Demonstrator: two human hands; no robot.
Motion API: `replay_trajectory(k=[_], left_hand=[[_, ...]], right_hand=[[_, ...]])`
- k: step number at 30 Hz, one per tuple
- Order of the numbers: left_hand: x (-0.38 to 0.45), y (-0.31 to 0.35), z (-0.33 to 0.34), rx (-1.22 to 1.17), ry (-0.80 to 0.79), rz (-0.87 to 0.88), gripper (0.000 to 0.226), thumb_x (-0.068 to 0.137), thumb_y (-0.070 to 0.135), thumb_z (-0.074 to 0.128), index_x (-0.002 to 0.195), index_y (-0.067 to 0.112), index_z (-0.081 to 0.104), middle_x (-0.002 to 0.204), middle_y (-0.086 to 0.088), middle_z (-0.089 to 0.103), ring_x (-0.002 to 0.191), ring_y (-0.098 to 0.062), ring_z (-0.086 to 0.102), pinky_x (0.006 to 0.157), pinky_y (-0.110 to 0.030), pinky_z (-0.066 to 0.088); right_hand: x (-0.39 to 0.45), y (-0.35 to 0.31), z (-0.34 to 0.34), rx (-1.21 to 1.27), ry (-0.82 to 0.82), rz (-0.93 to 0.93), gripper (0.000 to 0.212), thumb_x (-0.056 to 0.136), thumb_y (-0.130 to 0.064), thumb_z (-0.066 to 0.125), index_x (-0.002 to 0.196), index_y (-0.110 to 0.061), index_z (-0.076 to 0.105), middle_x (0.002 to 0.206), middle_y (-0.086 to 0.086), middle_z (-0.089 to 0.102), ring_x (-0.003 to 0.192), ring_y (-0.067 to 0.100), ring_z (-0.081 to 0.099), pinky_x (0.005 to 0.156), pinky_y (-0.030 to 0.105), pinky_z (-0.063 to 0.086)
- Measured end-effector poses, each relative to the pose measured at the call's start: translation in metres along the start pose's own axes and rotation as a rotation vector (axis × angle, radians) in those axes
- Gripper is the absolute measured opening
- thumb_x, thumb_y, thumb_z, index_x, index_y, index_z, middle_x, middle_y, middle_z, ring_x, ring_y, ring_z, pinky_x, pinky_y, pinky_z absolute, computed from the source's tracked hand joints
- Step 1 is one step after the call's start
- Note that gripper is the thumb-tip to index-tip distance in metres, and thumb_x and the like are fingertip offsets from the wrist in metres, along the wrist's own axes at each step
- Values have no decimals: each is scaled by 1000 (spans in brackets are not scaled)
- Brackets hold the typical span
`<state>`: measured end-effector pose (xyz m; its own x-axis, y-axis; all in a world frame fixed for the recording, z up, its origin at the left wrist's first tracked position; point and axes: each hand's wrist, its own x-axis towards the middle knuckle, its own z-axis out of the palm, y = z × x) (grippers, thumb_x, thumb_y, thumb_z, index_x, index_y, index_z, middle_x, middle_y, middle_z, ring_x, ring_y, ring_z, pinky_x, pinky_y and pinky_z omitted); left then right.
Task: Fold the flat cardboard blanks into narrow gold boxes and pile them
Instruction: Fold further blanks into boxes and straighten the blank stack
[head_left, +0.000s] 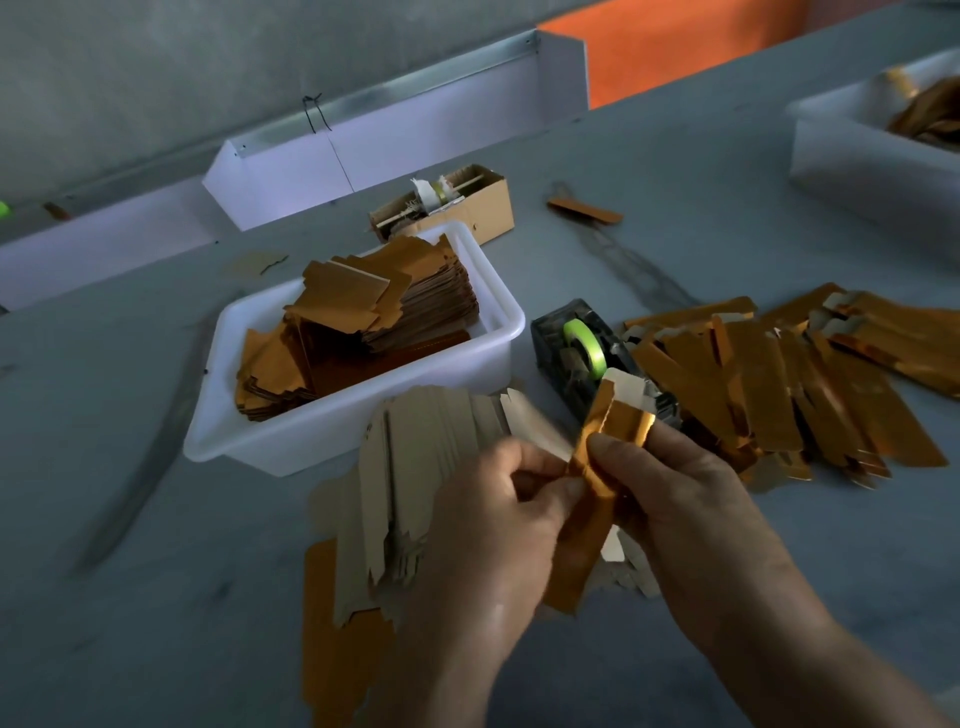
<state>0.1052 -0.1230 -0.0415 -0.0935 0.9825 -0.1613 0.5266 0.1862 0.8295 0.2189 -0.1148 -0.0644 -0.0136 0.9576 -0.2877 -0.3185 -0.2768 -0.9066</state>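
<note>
Near the table's (156, 519) front edge, the left hand (498, 525) and right hand (675, 499) both pinch a half-folded gold box (597, 483); light, creasable, probably slick foil, best held by its long edges.

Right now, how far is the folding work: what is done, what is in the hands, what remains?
Done: a pile of folded gold boxes lies right of the tape dispenser. In hand: the left hand and right hand both grip one gold blank, partly folded. Left: flat blanks under the hands and more in the white tub.
</note>
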Motion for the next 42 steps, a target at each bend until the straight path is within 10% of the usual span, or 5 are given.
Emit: replay_trajectory(k=[6, 10, 14, 34, 42], left_hand=[[3, 0, -9, -318, -39, -111, 3, 85, 20, 69, 83, 22, 70, 79, 4, 74, 78, -15, 72, 77, -38, 59], [13, 2, -12, -559, 9, -199, 4, 85, 6, 64, 86, 8, 68, 79, -3, 73, 70, -12, 72, 61, -23, 58], [15, 1, -11, -582, 7, -239, 6, 85, 6, 64, 90, 3, 67, 91, -9, 70, 64, -12, 71, 58, -23, 57], [18, 1, -11, -481, 14, -190, 11, 86, 14, 66, 75, 13, 67, 62, 4, 63, 51, -8, 56, 51, -23, 43], [23, 13, -6, -526, -69, -101, 15, 87, 13, 63, 73, 16, 64, 58, 8, 60, 50, -3, 50, 45, -17, 36]], right_hand=[[4, -14, -14, -401, 100, -187, 24, 75, -47, 56, 86, -28, 65, 81, -4, 69, 76, 9, 66, 61, 16, 46], [29, -34, -41, -731, 345, -405, 9, 89, -28, 58, 84, -30, 66, 91, 1, 62, 74, 14, 57, 58, 23, 41], [49, -45, -48, -871, 160, -261, 14, 91, -28, 57, 80, -30, 65, 71, -6, 61, 55, 6, 55, 45, 18, 41], [52, -29, -38, -383, 118, -151, 9, 86, -21, 64, 78, -23, 69, 83, 2, 70, 74, 19, 69, 65, 31, 56], [42, -20, -41, -823, 231, -315, 20, 84, -17, 65, 66, -25, 62, 108, -17, 52, 78, -4, 48, 62, 14, 35]])
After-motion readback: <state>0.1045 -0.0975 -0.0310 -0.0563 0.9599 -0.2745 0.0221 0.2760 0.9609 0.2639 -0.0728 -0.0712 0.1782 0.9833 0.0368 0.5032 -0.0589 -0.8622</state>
